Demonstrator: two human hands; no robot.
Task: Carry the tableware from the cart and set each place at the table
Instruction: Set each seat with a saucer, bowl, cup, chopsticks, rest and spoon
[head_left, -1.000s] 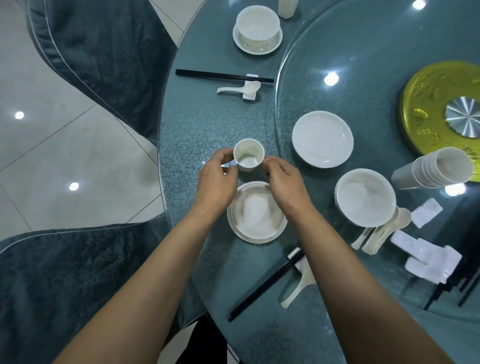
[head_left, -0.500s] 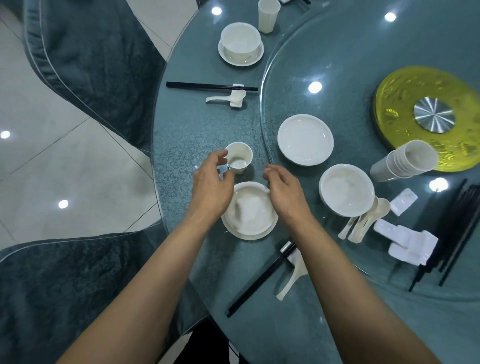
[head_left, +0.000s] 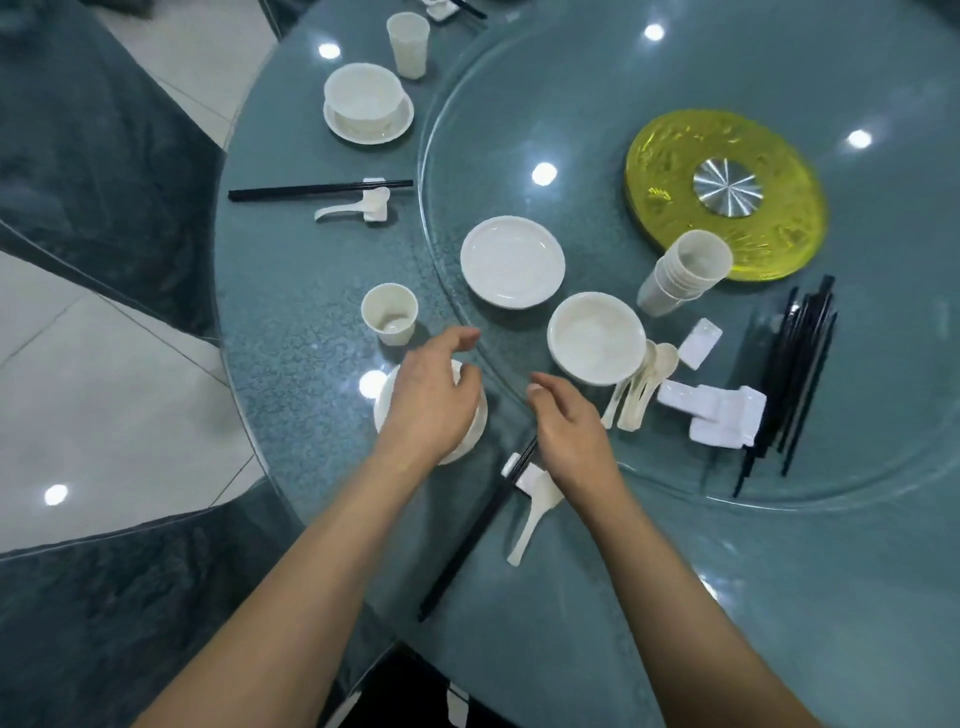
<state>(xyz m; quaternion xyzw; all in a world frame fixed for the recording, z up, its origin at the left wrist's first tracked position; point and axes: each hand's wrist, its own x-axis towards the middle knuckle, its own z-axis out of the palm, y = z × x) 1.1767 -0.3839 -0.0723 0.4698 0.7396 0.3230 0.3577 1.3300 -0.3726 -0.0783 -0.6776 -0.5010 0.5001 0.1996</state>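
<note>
Cup, centre-left of frame, has been released upright; left hand and right hand are withdrawn, fingers relaxed and empty. Place judged complete.

I can read nothing here. The yellow disc at the middle of the table bears a raised pattern, too blurred for me to tell whether any of it is writing.

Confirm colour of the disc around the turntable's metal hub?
Translucent yellow disc, seen in the head view.
</note>
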